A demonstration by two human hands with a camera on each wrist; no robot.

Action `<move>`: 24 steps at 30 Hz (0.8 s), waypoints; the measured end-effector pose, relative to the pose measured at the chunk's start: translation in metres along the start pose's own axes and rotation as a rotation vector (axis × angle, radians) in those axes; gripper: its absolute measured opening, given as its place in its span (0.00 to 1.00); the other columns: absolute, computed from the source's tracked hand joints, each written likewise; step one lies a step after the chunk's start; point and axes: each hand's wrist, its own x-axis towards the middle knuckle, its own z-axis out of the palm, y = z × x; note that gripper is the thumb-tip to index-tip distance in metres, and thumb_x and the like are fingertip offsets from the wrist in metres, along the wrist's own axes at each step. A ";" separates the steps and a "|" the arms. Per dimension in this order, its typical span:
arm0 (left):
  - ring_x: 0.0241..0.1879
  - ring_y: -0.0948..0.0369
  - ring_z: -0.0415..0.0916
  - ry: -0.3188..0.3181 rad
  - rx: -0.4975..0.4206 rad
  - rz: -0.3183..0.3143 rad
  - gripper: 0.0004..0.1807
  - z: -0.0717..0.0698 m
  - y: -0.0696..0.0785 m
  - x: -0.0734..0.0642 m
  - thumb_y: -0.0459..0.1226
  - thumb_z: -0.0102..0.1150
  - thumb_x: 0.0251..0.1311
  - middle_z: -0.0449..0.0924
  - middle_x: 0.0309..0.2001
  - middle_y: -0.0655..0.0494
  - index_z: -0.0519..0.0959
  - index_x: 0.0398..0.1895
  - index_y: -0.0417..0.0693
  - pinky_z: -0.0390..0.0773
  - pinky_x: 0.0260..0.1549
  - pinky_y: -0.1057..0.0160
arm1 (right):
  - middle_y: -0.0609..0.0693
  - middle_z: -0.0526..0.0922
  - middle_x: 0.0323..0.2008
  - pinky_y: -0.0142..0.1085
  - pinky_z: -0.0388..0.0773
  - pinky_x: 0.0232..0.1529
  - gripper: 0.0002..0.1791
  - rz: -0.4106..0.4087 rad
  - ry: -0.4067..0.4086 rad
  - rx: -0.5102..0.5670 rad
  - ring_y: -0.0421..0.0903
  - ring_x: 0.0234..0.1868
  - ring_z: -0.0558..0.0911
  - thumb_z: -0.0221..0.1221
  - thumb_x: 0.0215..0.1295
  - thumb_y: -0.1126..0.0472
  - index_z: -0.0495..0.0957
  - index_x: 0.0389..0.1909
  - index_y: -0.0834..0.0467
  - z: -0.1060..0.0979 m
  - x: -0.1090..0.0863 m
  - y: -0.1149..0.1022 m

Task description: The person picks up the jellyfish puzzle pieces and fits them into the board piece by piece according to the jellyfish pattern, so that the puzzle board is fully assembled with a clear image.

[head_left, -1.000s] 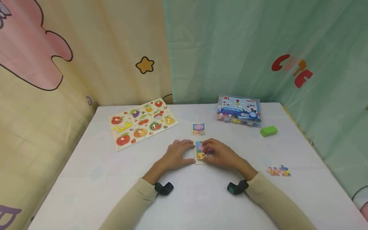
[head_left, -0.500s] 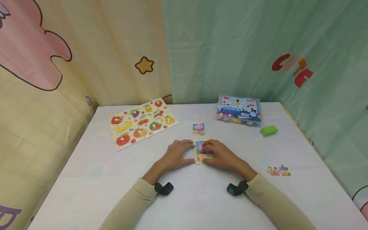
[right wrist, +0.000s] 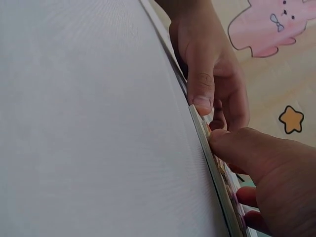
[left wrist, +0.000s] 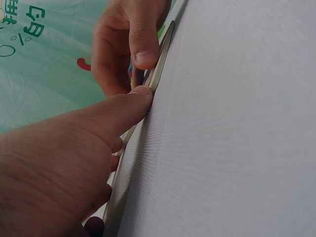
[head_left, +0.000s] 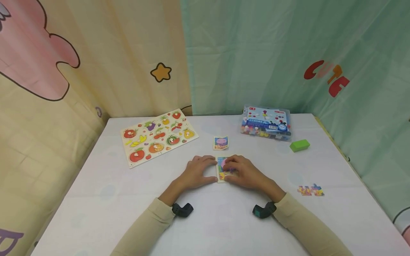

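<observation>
A small jigsaw puzzle (head_left: 222, 168) with a cartoon picture lies in a pale tray at the table's middle. My left hand (head_left: 197, 173) holds its left side, index finger near the far corner and thumb at the near one. From the right, my right hand (head_left: 247, 173) bends its fingers over the picture, hiding its right half, with the thumb at the lower edge. In the right wrist view, the right thumb (right wrist: 221, 140) presses on the pieces along the tray's edge (right wrist: 210, 153). The left wrist view has the left thumb (left wrist: 138, 96) right at the tray's rim.
A small picture card (head_left: 221, 143) lies just beyond the puzzle. Loose joined jigsaw pieces (head_left: 310, 190) are at the right. At the back are a fruit peg board (head_left: 160, 137), a clear box of colourful parts (head_left: 266, 122) and a green block (head_left: 299, 145).
My right fingers and thumb have shifted slightly left over the puzzle. A yellow piece at its lower part, tilted earlier, now sits flatter in the picture. My left hand has stayed in place.
</observation>
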 end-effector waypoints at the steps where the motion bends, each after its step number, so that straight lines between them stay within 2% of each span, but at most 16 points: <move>1: 0.64 0.53 0.63 0.000 -0.002 0.000 0.34 0.000 0.000 0.000 0.58 0.65 0.62 0.66 0.72 0.58 0.74 0.68 0.56 0.66 0.50 0.49 | 0.49 0.78 0.56 0.52 0.69 0.60 0.17 -0.005 0.002 -0.003 0.50 0.59 0.74 0.72 0.61 0.55 0.84 0.50 0.52 0.000 0.000 0.000; 4: 0.64 0.53 0.63 -0.002 -0.004 -0.002 0.34 -0.001 0.001 0.000 0.58 0.65 0.62 0.66 0.72 0.58 0.74 0.68 0.56 0.66 0.51 0.49 | 0.51 0.78 0.55 0.53 0.70 0.58 0.17 -0.040 0.015 -0.027 0.51 0.57 0.75 0.71 0.61 0.56 0.85 0.51 0.53 0.002 0.000 0.000; 9: 0.64 0.52 0.63 -0.004 -0.006 0.000 0.34 -0.001 0.001 0.000 0.58 0.65 0.62 0.66 0.72 0.58 0.74 0.68 0.56 0.66 0.51 0.48 | 0.53 0.79 0.53 0.53 0.71 0.54 0.13 -0.094 0.053 -0.072 0.52 0.55 0.76 0.71 0.60 0.57 0.86 0.46 0.52 0.003 0.001 0.000; 20: 0.64 0.52 0.62 -0.002 -0.012 -0.007 0.34 -0.001 0.001 0.000 0.58 0.65 0.62 0.66 0.72 0.59 0.74 0.69 0.56 0.65 0.51 0.48 | 0.52 0.79 0.53 0.53 0.71 0.52 0.13 -0.088 0.073 -0.081 0.51 0.53 0.76 0.72 0.58 0.57 0.87 0.44 0.51 0.004 0.003 0.001; 24: 0.64 0.52 0.62 -0.002 -0.016 -0.008 0.34 0.000 0.002 0.000 0.57 0.66 0.62 0.66 0.72 0.58 0.74 0.68 0.56 0.65 0.51 0.49 | 0.53 0.79 0.53 0.54 0.70 0.53 0.14 -0.077 0.057 -0.062 0.51 0.54 0.76 0.71 0.59 0.57 0.86 0.46 0.52 0.003 0.002 0.001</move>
